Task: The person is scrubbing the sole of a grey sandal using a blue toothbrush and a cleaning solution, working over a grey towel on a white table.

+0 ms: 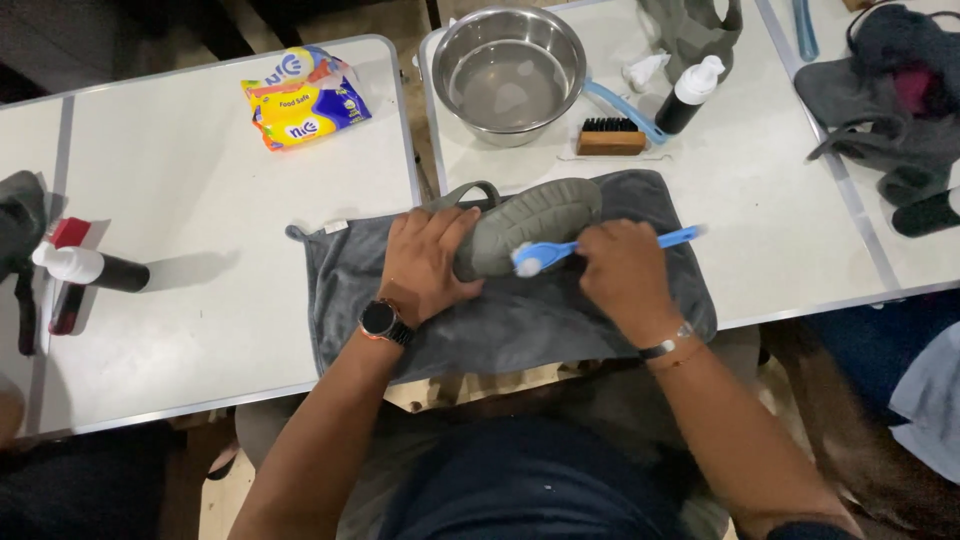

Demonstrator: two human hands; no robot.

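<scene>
My left hand (428, 265) presses down on a grey-green shoe (535, 215) that lies sole-up on a dark grey towel (520, 320). A blue toothbrush (680, 237) is gripped in my right hand (622, 272), and its white bristle head (527, 262) touches the edge of the sole. The towel spans the gap between two white tables. A dark watch sits on my left wrist, a thin bracelet on my right.
Behind the shoe stand a steel bowl (508, 72) of water, a wooden brush (611, 137) and a black bottle (688, 95) with white cap. A yellow packet (303, 97) lies on the left table (200, 220); another black bottle (95, 269) lies far left. Dark bags (885, 95) sit at right.
</scene>
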